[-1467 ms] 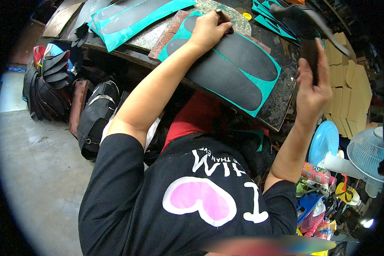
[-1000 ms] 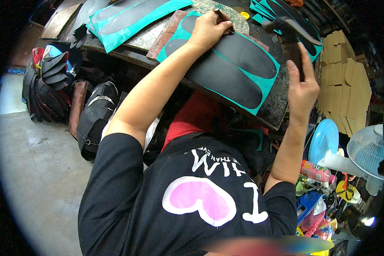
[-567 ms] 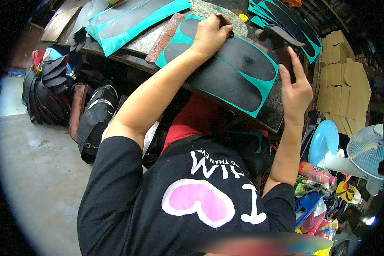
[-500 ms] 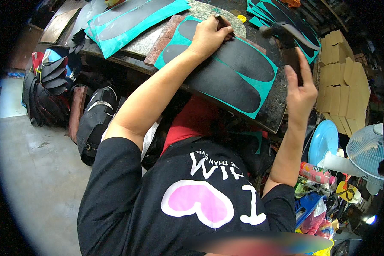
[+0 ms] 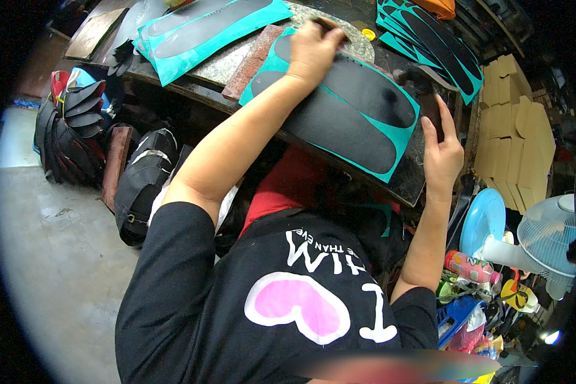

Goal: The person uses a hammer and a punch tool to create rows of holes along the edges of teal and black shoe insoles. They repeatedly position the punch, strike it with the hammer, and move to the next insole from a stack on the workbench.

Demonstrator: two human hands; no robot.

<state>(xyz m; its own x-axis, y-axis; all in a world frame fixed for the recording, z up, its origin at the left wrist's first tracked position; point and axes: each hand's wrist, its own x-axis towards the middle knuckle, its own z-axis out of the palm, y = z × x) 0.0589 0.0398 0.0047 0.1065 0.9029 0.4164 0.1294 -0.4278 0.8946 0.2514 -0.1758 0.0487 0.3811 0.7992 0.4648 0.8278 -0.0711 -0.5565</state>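
Note:
A turquoise sheet point(image 5: 400, 150) with black sole-shaped pieces point(image 5: 355, 144) lies on a reddish-brown slab on the workbench. Over its far edge, my left hand point(image 5: 310, 54) is closed round a short, dark, rod-like punch point(image 5: 329, 24), mostly hidden by the fingers. A row of small marks runs along the far sole's edge near that hand. At the sheet's right side, my right hand point(image 5: 443, 157) grips the dark handle of a hammer point(image 5: 434, 107), index finger and thumb stretched along it. The hammer's head is blurred and sits low beside the sheet's right corner.
More turquoise sheets point(image 5: 221, 38) lie at the far left of the bench, and a stack of them point(image 5: 429, 45) at the far right. A yellow ring point(image 5: 368, 34) sits at the back. Cardboard boxes point(image 5: 509, 134) and a fan point(image 5: 547, 233) stand right. Bundled black pieces point(image 5: 70, 131) are left.
My right hand has come down slightly and leftward, and the hammer's head has dropped from above the far-right stack toward the sheet. My left hand has shifted little; the whole view moved slightly.

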